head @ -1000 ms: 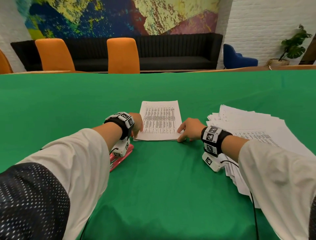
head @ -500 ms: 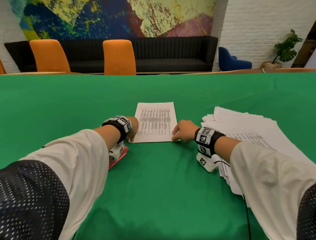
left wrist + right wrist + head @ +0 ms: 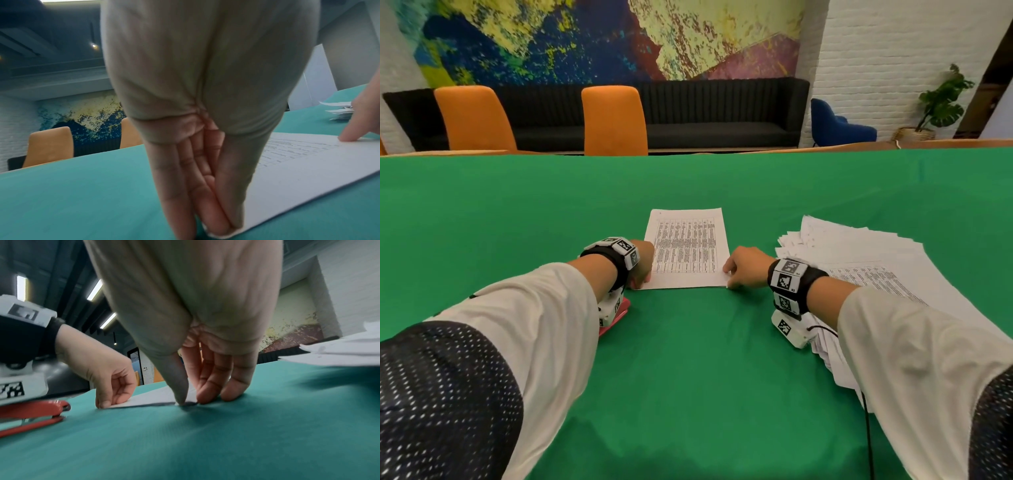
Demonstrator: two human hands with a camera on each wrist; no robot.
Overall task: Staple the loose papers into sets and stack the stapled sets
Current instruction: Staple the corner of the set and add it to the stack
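Observation:
A thin set of printed papers (image 3: 688, 250) lies flat on the green tablecloth (image 3: 688, 377) in front of me. My left hand (image 3: 641, 282) pinches its near left corner; in the left wrist view thumb and fingers (image 3: 218, 224) meet on that corner. My right hand (image 3: 729, 278) pinches the near right corner, thumb at the near edge and fingertips (image 3: 207, 395) at the side edge. A red stapler (image 3: 619, 315) lies under my left wrist, also seen as the stapler (image 3: 33, 412) in the right wrist view. Neither hand touches it.
A broad, fanned pile of loose papers (image 3: 859, 253) covers the right side of the table, partly under my right forearm. Two orange chairs (image 3: 614, 120) stand behind the far table edge. A black cable (image 3: 868, 428) hangs from my right wrist.
Both hands have stayed on the near corners of the set, which has barely shifted. The head view has drifted a little.

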